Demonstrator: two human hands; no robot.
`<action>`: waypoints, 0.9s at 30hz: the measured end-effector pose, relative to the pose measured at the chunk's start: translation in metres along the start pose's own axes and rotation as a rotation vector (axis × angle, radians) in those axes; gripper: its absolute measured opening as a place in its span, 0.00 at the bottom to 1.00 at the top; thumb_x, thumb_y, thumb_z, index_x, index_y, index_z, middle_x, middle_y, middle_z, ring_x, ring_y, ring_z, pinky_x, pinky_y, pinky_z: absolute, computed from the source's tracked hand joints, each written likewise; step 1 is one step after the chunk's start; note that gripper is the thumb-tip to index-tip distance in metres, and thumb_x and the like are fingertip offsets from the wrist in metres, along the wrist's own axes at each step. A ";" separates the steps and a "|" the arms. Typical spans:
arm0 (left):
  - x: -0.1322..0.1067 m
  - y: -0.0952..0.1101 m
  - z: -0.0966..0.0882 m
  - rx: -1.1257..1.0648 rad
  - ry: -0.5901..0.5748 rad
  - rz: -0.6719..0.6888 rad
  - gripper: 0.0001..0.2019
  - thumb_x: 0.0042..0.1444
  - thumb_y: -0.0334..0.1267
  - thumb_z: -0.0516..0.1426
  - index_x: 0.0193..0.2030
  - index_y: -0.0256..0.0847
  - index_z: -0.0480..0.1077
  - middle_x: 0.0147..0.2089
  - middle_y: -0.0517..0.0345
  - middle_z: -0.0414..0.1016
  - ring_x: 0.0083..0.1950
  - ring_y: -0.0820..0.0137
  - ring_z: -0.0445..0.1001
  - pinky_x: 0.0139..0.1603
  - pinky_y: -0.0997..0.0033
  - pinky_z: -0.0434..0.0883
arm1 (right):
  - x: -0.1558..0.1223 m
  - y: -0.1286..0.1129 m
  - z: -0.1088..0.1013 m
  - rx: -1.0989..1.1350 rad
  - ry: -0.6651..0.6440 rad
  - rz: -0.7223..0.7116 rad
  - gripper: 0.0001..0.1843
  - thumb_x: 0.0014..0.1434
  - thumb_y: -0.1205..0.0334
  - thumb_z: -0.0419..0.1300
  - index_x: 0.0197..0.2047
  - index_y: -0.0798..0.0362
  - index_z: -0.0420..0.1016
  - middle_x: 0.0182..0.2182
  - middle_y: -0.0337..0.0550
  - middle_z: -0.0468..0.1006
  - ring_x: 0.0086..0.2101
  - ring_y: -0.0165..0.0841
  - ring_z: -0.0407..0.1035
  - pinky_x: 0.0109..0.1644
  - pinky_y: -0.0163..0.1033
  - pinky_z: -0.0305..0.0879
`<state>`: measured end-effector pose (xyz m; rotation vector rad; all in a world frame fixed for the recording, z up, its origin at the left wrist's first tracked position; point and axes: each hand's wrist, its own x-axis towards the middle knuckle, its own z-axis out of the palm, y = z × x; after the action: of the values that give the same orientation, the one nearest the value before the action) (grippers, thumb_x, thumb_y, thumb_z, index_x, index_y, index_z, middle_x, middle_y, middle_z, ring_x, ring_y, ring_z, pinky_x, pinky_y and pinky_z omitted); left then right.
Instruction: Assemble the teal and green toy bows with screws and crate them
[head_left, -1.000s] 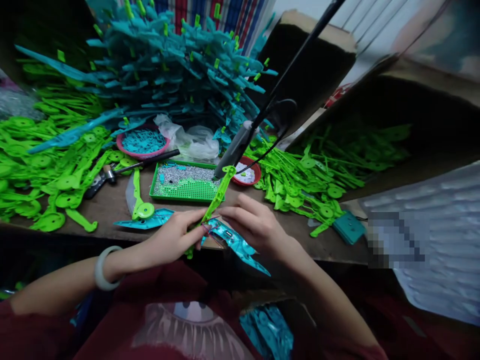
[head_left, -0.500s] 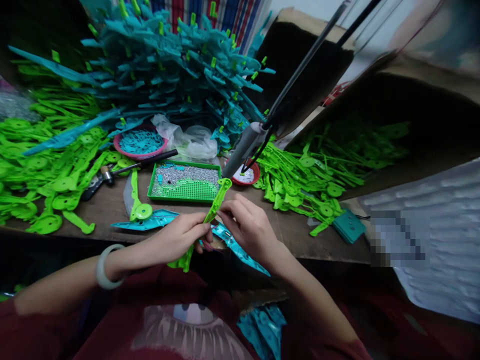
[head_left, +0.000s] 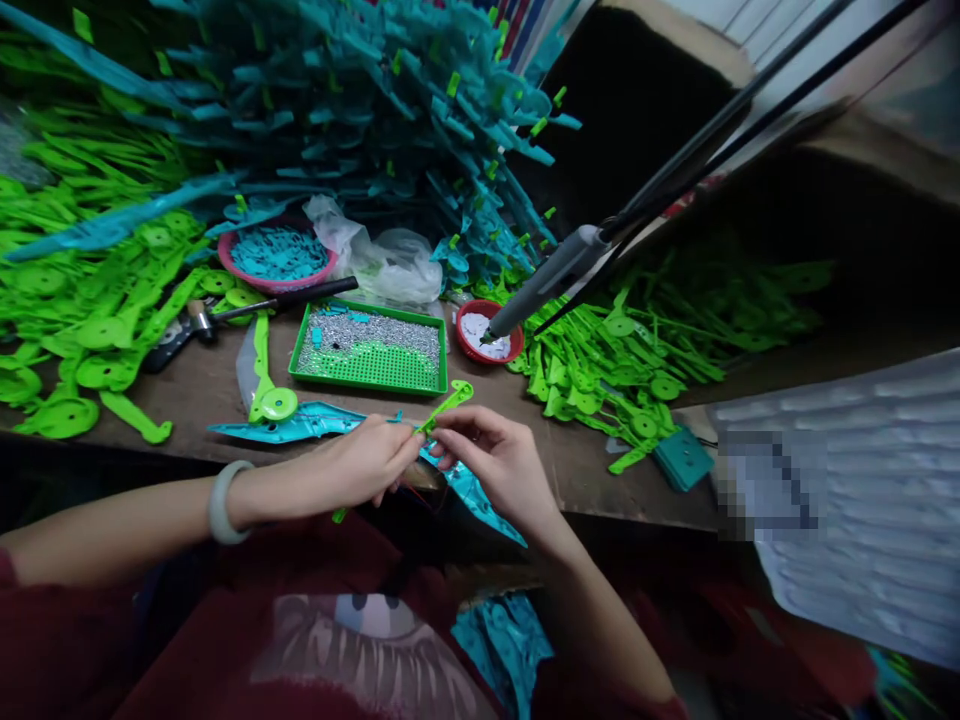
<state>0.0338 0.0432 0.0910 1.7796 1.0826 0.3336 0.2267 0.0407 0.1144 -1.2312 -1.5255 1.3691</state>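
Observation:
My left hand [head_left: 367, 462] is closed around a long bright green plastic part [head_left: 454, 396], whose narrow rounded end sticks up past my fingers. My right hand [head_left: 501, 458] has its thumb and fingertips pinched together against that part's side; whatever lies between them is hidden. Thin reddish wires show faintly below the hands. Under and beside them, a long blue plastic piece [head_left: 480, 498] lies across the table's front edge, and its left arm [head_left: 311, 420] carries a green part with a round disc [head_left: 276, 402] and a clear blade.
Behind the hands sit a green tray [head_left: 367, 384] of small metal pieces, a red bowl [head_left: 460, 345] and a pink basket [head_left: 225, 262]. A powered screwdriver [head_left: 551, 280] hangs over the bowl. A hammer [head_left: 201, 320] lies left. Heaps of green parts [head_left: 619, 330] and blue parts [head_left: 360, 120] surround them.
The green part has tipped lower and turned more edge-on between my hands. The hanging screwdriver has shifted right and now leans over the red bowl. The view has moved slightly.

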 end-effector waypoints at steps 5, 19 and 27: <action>-0.002 -0.010 0.008 0.064 0.058 0.062 0.23 0.70 0.47 0.42 0.25 0.42 0.65 0.15 0.64 0.63 0.19 0.71 0.66 0.28 0.69 0.61 | -0.009 0.021 0.003 -0.222 0.100 -0.249 0.06 0.64 0.63 0.58 0.40 0.50 0.78 0.32 0.42 0.79 0.31 0.31 0.75 0.35 0.37 0.75; -0.007 -0.011 0.020 -0.040 -0.005 -0.116 0.20 0.67 0.44 0.44 0.26 0.43 0.64 0.16 0.64 0.62 0.16 0.71 0.65 0.22 0.70 0.57 | -0.019 0.035 0.011 -0.219 0.170 -0.268 0.03 0.62 0.65 0.62 0.39 0.50 0.77 0.36 0.43 0.78 0.33 0.31 0.75 0.36 0.37 0.75; -0.005 -0.003 0.020 0.036 -0.015 -0.145 0.20 0.68 0.45 0.42 0.25 0.43 0.61 0.18 0.62 0.63 0.20 0.69 0.65 0.25 0.69 0.57 | -0.021 0.032 0.009 -0.451 0.167 -0.471 0.09 0.62 0.71 0.60 0.42 0.49 0.77 0.36 0.43 0.80 0.37 0.33 0.75 0.41 0.41 0.73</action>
<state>0.0423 0.0279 0.0800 1.7214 1.2057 0.2130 0.2292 0.0172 0.0827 -1.1065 -1.9090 0.6233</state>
